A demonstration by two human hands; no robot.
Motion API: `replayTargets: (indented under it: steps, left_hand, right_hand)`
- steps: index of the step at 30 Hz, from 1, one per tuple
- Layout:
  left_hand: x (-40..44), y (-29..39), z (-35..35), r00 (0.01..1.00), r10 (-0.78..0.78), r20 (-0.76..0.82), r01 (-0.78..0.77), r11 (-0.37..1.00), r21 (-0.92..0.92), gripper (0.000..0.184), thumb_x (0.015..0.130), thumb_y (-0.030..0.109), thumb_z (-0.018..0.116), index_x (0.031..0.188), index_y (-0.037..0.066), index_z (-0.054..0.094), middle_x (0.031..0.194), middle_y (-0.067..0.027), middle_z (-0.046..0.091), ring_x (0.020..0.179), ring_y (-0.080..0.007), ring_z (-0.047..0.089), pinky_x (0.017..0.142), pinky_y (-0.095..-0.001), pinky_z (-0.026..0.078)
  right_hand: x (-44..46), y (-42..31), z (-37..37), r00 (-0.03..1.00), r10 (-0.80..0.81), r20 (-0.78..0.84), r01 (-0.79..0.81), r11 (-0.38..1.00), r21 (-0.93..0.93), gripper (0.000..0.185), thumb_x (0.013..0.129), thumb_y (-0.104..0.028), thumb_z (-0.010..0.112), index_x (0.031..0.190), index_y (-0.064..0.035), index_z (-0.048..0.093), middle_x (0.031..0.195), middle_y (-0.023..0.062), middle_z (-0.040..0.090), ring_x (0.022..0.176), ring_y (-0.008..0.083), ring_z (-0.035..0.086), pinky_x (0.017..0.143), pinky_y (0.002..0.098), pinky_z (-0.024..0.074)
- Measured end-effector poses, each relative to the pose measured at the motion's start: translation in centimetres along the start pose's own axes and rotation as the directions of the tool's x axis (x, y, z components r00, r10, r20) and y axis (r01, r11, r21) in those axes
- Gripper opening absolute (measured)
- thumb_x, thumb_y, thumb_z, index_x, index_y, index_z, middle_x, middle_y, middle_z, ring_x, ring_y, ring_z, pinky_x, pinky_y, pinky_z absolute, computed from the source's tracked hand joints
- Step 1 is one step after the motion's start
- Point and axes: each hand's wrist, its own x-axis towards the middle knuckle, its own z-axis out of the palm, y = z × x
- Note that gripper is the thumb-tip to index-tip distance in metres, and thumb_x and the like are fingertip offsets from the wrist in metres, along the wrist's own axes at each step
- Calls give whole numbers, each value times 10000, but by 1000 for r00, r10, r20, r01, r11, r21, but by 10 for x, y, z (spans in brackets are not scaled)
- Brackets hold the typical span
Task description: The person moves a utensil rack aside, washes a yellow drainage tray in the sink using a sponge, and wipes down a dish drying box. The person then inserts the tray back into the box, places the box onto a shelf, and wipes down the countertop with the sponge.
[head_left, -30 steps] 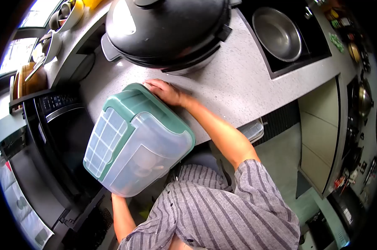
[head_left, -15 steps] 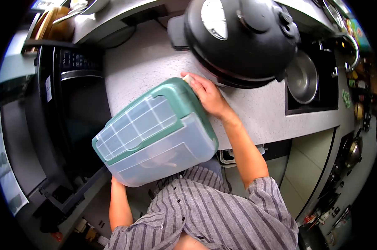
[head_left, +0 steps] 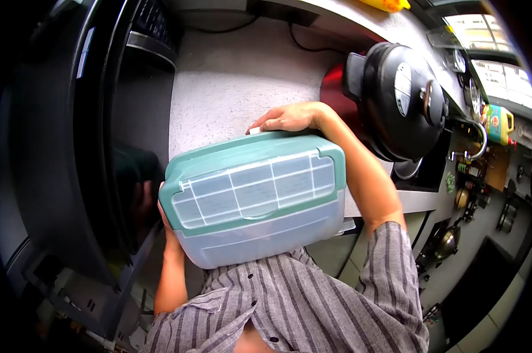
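A translucent box with a green rim and a gridded clear lid panel (head_left: 254, 188) is held in front of my striped shirt, at the counter's edge. My right hand (head_left: 289, 117) curls over its far rim, fingers bent beside a small white piece (head_left: 255, 130), perhaps a latch. At the box's left end my left hand (head_left: 165, 215) grips the side, its fingers mostly hidden behind the box. What the box contains cannot be made out.
A black-lidded cooker with a red body (head_left: 339, 88) stands on the speckled counter (head_left: 230, 70) at the right. A black appliance with a glossy door (head_left: 139, 100) is at the left. Beyond the cooker are a sink (head_left: 431, 170), its faucet (head_left: 482, 138) and a yellow bottle (head_left: 499, 125).
The box has turned so its long side lies nearly level across my front, both hands moving with it. The view has swung left, so the cooker appears further right and the black appliance larger.
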Motion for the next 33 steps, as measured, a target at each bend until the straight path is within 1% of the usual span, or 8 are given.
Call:
replayTargets:
  steps: [6, 11, 15, 20, 27, 31, 32, 33]
  left_hand:
    - [-6, 3, 2, 996, 64, -56, -60, 995, 80, 258, 1080, 257, 422, 911, 64, 438, 825, -2, 418, 767, -95, 413, 666, -252, 388]
    - [-5, 14, 11, 997, -26, -79, 26, 1000, -4, 302, 1088, 249, 409, 841, 75, 404, 761, 22, 370, 709, -61, 368, 605, -227, 354]
    - [1, 31, 13, 998, -64, 0, 64, 996, -66, 320, 1093, 275, 405, 840, 79, 418, 742, 38, 380, 706, -49, 382, 601, -218, 352]
    - [3, 42, 14, 998, 27, 48, -28, 999, 29, 341, 1091, 293, 419, 822, 86, 398, 735, 47, 351, 693, -46, 354, 588, -226, 331]
    - [3, 50, 16, 999, 33, 26, -34, 999, 16, 340, 1085, 236, 444, 791, 77, 380, 732, 44, 336, 689, -57, 325, 593, -237, 311]
    - [5, 42, 18, 997, 76, 23, -77, 995, 56, 342, 1081, 232, 447, 790, 64, 385, 727, 29, 353, 687, -69, 330, 595, -251, 319]
    - [6, 42, 18, 997, 80, 24, -81, 995, 55, 341, 1081, 231, 447, 790, 63, 385, 726, 28, 353, 686, -70, 331, 595, -252, 320]
    - [6, 42, 18, 996, 82, 26, -84, 995, 55, 341, 1081, 230, 447, 790, 63, 385, 724, 28, 352, 685, -72, 331, 594, -254, 320]
  right_hand:
    - [47, 7, 4, 963, -57, 262, -25, 954, 299, 495, 1042, -350, 525, 1456, -80, 519, 1445, 136, 551, 1343, 256, 495, 1144, 354, 358]
    - [76, -20, 7, 933, -87, 349, -9, 964, 266, 565, 1036, -435, 524, 1475, -82, 492, 1457, 143, 532, 1371, 263, 460, 1168, 369, 329]
    - [120, -51, 18, 896, -112, 429, -52, 935, 352, 535, 1048, -380, 511, 1483, -70, 476, 1455, 144, 529, 1343, 252, 485, 1141, 338, 372]
    - [140, -96, 32, 890, -199, 409, -14, 886, 463, 410, 1051, -234, 501, 1411, -46, 559, 1355, 107, 611, 1240, 173, 552, 1077, 288, 428]
    - [113, -116, 39, 940, -334, 65, 323, 937, 136, 344, 1045, -179, 521, 1346, -46, 620, 1184, 121, 695, 1077, 163, 619, 978, 308, 488]
    - [126, -103, 34, 964, -154, 217, 105, 969, 223, 277, 1041, -220, 559, 1243, -67, 671, 1127, 71, 707, 1023, 137, 610, 938, 309, 499]
    - [127, -100, 35, 965, -181, 188, 162, 980, 113, 258, 1031, -253, 583, 1198, -78, 674, 1114, 55, 699, 1015, 143, 609, 920, 304, 501]
    - [127, -95, 36, 973, -160, 167, 136, 980, 146, 260, 1032, -253, 583, 1211, -82, 665, 1113, 51, 693, 1007, 146, 609, 914, 302, 501]
